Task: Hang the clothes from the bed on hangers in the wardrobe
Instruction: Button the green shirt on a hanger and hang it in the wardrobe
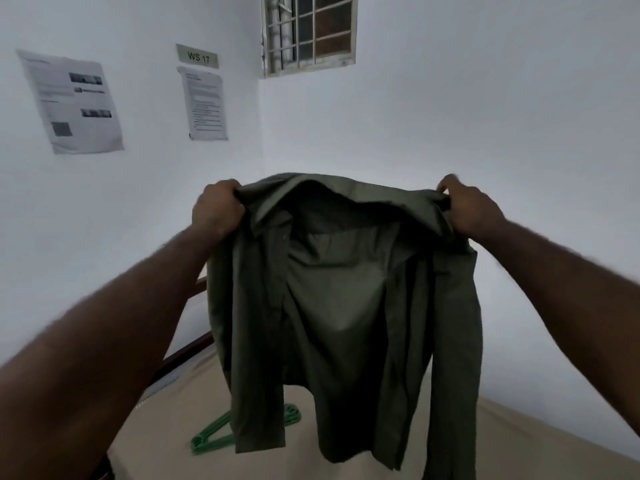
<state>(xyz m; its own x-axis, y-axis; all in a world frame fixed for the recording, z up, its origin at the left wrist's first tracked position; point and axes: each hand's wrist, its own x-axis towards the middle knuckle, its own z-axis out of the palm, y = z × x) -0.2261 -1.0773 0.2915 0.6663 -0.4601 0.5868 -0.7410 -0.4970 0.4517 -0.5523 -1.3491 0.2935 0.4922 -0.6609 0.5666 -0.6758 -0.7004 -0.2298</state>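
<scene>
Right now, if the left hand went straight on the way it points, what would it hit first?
Probably the white wall near the corner. The left hand, gripping the green shirt by a shoulder, points forward and up, and nothing shows between it and that wall, though depth is hard to judge.

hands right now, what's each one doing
Left hand: fingers curled round the shoulder of the green shirt, holding it up.
Right hand: fingers gripping the shirt's other shoulder.
</scene>
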